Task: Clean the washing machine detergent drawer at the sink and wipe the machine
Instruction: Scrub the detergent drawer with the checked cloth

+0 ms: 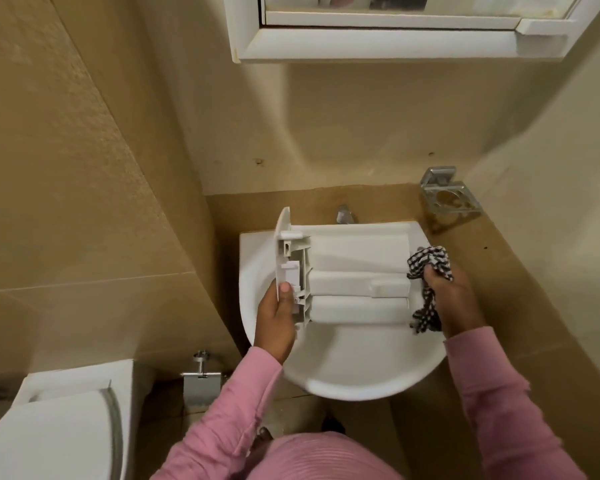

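Drawer: white plastic, three long compartments, held across the sink above the basin, lengthwise from left to right; its front panel stands on edge at the left end and its open side faces up. Left hand: wrapped round the lower corner of the front panel, thumb laid flat on the panel's inner face, fingers out of sight behind it. Right hand: at the drawer's right end, fingers closed on a cloth. The cloth is black-and-white checked and bunched up; one part is pressed against the end of the drawer and a tail hangs down past the wrist toward the sink rim. Whether the right hand also bears the drawer's weight cannot be told. Sink: white, rounded, fixed to a tan wall. Tap: metal, just behind the drawer, mostly hidden. Holder: square metal, on the wall to the right of the tap. Cabinet: white, mirrored, on the wall above the sink. Toilet: white, lid down, at lower left. Paper holder: metal, on the wall between toilet and sink. Sleeves: pink, ribbed, on both arms.
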